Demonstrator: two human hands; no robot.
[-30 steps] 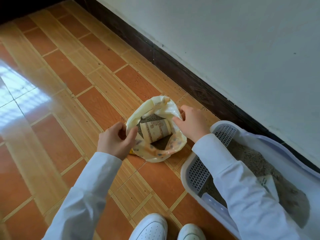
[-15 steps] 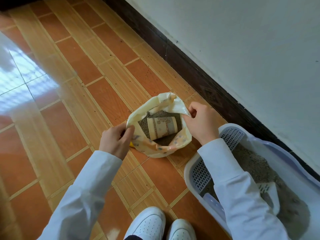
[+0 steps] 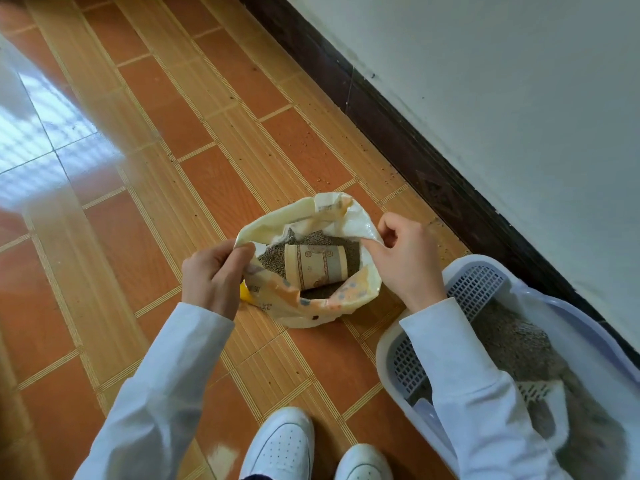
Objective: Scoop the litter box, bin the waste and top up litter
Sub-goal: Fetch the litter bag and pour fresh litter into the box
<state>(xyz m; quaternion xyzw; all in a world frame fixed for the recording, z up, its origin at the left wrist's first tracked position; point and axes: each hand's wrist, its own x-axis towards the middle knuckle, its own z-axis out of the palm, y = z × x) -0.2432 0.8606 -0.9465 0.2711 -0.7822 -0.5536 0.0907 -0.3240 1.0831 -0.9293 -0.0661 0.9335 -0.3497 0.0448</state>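
The tiled floor is seen from above, with a bright patch of light at nine o'clock. Near the middle, the left hand is closed on the left edge of the litter bag, pinching it between thumb and fingers. The bag stands open on the floor. Inside it, a paper cup lies on its side on the grey litter. At about three o'clock of the bag, the right hand is closed on the bag's right edge. Compared with half a second ago, the bag's mouth is pulled wider, and both hands are lifted a little higher on its rim. The cup is shown more fully than before. At five o'clock, the white litter box sits against the dark skirting board, just beside the bag. A scoop lies in its litter. At six o'clock, two white shoes are seen.
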